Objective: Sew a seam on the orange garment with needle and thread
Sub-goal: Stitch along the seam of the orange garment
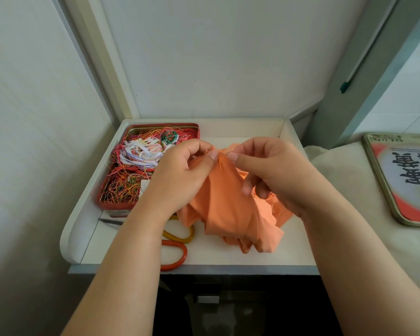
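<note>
Both hands hold the orange garment (228, 202) above the white worktop (252, 255): left hand (180, 175) and right hand (272, 170) each pinch its upper fold, thumbs nearly meeting. Beside them sits a red tin (146, 166) of tangled thread.

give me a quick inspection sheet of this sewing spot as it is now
surface: white tray-like tabletop with raised rim
job's things: orange garment bunched, held up; orange thread at pinch; needle not discernible
clutter: red tin of tangled threads; scissors, orange and yellow handles; tin lid at right
grippers: left hand and right hand pinch garment
cables: nothing seen
surroundings: white walls, corner nook
</note>
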Demonstrator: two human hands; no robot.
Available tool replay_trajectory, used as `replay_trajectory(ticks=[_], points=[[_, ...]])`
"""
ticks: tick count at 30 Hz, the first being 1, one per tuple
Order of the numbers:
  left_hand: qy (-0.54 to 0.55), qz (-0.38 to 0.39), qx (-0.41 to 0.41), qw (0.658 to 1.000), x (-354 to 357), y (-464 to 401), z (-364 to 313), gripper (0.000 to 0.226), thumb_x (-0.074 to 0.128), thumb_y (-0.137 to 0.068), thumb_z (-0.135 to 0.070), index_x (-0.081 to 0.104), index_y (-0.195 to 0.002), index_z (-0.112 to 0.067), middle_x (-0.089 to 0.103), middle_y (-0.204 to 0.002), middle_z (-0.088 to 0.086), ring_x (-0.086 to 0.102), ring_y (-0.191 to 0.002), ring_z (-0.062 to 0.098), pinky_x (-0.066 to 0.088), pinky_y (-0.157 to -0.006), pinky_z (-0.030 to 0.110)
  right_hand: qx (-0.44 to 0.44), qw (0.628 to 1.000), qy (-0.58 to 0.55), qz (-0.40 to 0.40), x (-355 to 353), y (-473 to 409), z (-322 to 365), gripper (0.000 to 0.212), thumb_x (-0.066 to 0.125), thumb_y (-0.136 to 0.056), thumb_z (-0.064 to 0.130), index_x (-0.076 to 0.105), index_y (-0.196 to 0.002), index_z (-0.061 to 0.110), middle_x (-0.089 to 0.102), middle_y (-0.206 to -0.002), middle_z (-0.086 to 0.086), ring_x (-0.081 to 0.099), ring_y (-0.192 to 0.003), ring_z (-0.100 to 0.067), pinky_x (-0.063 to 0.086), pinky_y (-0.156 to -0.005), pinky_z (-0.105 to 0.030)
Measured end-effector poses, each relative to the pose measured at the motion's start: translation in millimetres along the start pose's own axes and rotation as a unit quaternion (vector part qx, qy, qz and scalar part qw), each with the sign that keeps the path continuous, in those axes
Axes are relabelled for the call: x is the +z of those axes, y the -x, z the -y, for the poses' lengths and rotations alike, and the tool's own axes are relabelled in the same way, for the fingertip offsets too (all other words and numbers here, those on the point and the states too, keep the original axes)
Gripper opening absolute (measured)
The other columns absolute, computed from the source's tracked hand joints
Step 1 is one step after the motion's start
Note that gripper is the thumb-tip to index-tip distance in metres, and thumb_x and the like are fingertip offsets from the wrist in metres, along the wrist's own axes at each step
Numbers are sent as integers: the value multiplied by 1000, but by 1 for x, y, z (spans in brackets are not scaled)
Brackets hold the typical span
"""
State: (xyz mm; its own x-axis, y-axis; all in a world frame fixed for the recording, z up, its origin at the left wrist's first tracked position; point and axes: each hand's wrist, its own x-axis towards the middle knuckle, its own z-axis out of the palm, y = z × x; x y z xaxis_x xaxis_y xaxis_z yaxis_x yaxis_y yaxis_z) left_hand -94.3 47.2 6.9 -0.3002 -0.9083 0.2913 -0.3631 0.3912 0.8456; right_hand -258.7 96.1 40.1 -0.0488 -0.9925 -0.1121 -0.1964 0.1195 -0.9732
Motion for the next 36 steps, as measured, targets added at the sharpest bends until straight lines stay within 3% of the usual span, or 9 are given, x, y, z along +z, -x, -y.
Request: replay_trajectory(ticks=[4,8,16,22,30,36], points=[[-10,2,9,1000,1,0,0,11,60,-95,-22,70,-90,-23,65,-80,-16,57,-76,-1,41,-69,12,35,998,-50,30,5,1,1,15,66,-90,12,62,-97,-1,63,-71,-5,67,-52,-13,48,-41,-21],[-13,12,12,1000,0,1,1,13,58,-96,-23,68,-88,-23,61,-73,-21,53,-71,0,40,-66,13,43,996,-79,19,5,0,0,18,66,-90,11,64,-99,-4,66,-74,-10,69,-59,-14,57,-54,-26],[-27,19,15,999,-1,1,2,13,56,-96,-22,63,-86,-27,58,-73,-31,51,-70,-5,37,-65,10,32,999,-35,-7,7,-3,-5,10,66,-90,10,65,-93,0,72,-73,-13,71,-61,-13,60,-60,-27],[-56,-11,29,998,3,2,0,8,60,-94,-23,65,-87,-21,62,-79,-14,54,-72,-4,37,-65,8,13,999,16,-36,8,-3,-8,10,64,-92,10,66,-89,1,72,-71,-12,70,-59,-11,60,-59,-25],[-87,-81,47,992,9,4,-2,7,70,-88,-25,67,-83,-20,53,-64,-24,50,-64,-10,32,-59,6,-16,992,77,-103,13,-5,-13,14,63,-92,19,63,-81,11,72,-64,-6,72,-63,-18,61,-69,-40],[-15,-63,-3,998,25,5,-8,5,70,-87,-23,67,-84,-25,65,-76,-15,59,-69,-3,42,-65,13,-79,958,204,-186,21,-9,-23,14,54,-94,28,60,-89,16,70,-65,-2,69,-73,-22,56,-72,-45]])
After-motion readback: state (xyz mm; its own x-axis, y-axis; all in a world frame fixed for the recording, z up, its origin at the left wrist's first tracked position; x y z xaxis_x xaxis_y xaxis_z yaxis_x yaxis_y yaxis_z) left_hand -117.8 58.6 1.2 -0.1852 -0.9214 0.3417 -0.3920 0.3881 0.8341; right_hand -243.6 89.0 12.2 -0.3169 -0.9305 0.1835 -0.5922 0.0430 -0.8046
